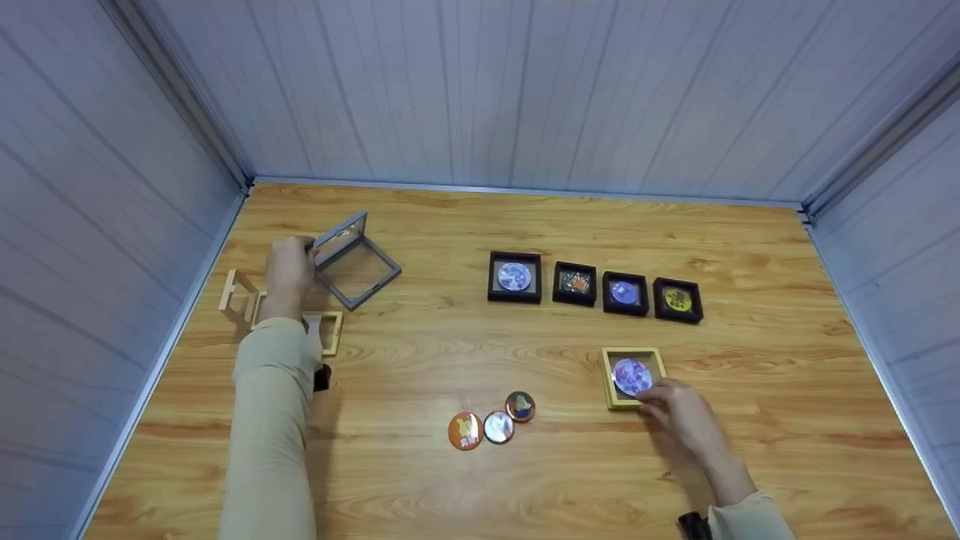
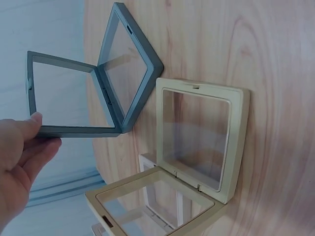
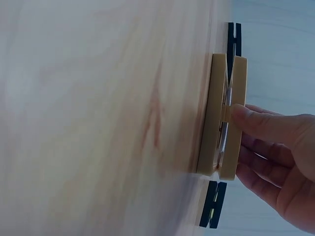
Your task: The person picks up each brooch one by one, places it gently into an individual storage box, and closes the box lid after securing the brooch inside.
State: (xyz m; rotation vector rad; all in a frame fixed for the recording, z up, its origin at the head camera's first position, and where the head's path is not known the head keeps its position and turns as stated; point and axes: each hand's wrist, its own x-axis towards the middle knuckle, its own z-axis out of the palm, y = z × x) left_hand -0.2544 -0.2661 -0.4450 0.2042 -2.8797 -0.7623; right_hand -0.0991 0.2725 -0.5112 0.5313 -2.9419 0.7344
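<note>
Four black frames (image 1: 514,298), two yellow frames (image 2: 238,140), one gray frame (image 2: 139,96), one pale frame (image 1: 228,291), eight round badges (image 1: 466,431) (three loose)

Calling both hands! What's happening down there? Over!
Left hand grips open gray frame. Right hand pinches yellow frame, purple disc inside. Three loose badges between, clear of both hands.

Off to the person's left, a square grey frame (image 2: 109,98) sits hinged open on the bench (image 1: 390,480). One half lies flat, turned cornerwise like a diamond; the other is tilted up, its edge pinched by the left hand (image 1: 289,274). Each half has a clear pane, and the wood grain shows through the lower one. Over to the right, a pale yellow square frame (image 1: 610,386) lies flat, its two halves together. A round purple-and-pink disc (image 1: 630,375) shows through its window. The right hand (image 1: 690,420) pinches the frame's near right corner.
</note>
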